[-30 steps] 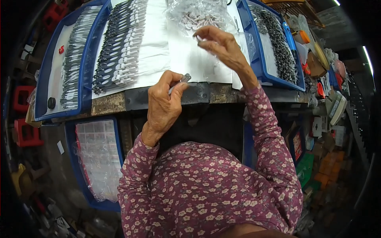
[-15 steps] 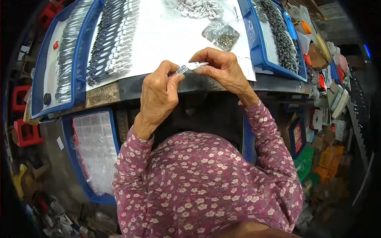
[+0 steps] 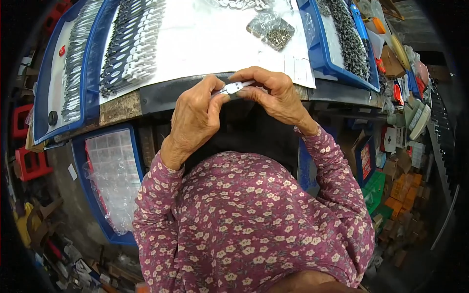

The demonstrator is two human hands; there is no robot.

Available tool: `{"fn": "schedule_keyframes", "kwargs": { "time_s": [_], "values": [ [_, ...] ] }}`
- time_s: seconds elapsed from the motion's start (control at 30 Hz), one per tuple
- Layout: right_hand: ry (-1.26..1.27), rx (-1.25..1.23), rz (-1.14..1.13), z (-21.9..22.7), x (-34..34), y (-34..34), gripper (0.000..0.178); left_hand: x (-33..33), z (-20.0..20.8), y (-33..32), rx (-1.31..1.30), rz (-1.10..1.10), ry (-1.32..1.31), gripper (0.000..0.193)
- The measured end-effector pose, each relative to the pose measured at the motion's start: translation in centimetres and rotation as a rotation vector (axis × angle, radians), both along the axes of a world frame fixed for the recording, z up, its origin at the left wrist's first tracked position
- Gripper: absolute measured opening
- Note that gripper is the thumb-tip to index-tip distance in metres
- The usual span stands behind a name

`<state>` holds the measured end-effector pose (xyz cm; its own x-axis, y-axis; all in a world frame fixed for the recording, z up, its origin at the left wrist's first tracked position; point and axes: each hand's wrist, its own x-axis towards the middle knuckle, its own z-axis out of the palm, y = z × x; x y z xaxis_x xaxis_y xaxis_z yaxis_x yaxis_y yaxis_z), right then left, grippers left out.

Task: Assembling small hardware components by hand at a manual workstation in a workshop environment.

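Observation:
Both my hands are raised in front of the table's near edge, their fingertips almost meeting. Between them is a small white plastic piece (image 3: 236, 87) with dark holes, its rounded end facing up. My right hand (image 3: 279, 96) pinches the white piece from the right, between thumb and fingers. My left hand (image 3: 194, 111) is closed on a small shiny part (image 3: 222, 91) that lies against the white piece's left end. Most of that part is hidden by the fingers.
White paper (image 3: 195, 44) covers the tabletop. On it lie stacked black-and-white parts (image 3: 139, 46), a pile of white pieces (image 3: 244, 4) and small screws (image 3: 277, 37) in plastic. Blue trays (image 3: 93, 97) flank it, with another blue bin (image 3: 138, 161) below left.
The white piece has come left and turned, so its holes now show and it meets the shiny part. My hands stay close together. The whole view has shifted slightly.

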<state>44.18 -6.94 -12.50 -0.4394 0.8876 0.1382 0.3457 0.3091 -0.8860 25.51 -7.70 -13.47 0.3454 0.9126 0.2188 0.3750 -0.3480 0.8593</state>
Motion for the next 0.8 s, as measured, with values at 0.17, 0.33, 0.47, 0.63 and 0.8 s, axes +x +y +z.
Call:
{"fn": "schedule_keyframes", "kwargs": {
  "time_s": [0.17, 0.33, 0.47, 0.63, 0.8],
  "values": [
    [-0.043, -0.018, 0.058, -1.6, 0.8, -1.7, 0.020, -0.1, -1.5, -1.4, 0.023, -0.065, 0.045, 0.009],
    [-0.127, 0.153, 0.157, -4.3, 1.2, -3.6, 0.021, 0.0, -3.8, -3.1, 0.097, -0.166, 0.091, 0.012],
    [-0.136, 0.148, 0.205, -5.8, 1.2, -5.4, 0.020, 0.0, -5.0, -4.6, 0.093, -0.217, 0.120, 0.013],
    [-0.068, 0.145, 0.247, -7.2, 1.2, -6.3, 0.016, 0.4, -5.9, -5.8, 0.109, -0.245, 0.119, 0.013],
    [-0.065, 0.161, 0.273, -7.3, 1.3, -6.2, 0.017, 0.5, -6.1, -6.3, 0.102, -0.254, 0.165, 0.015]
  ]
}}
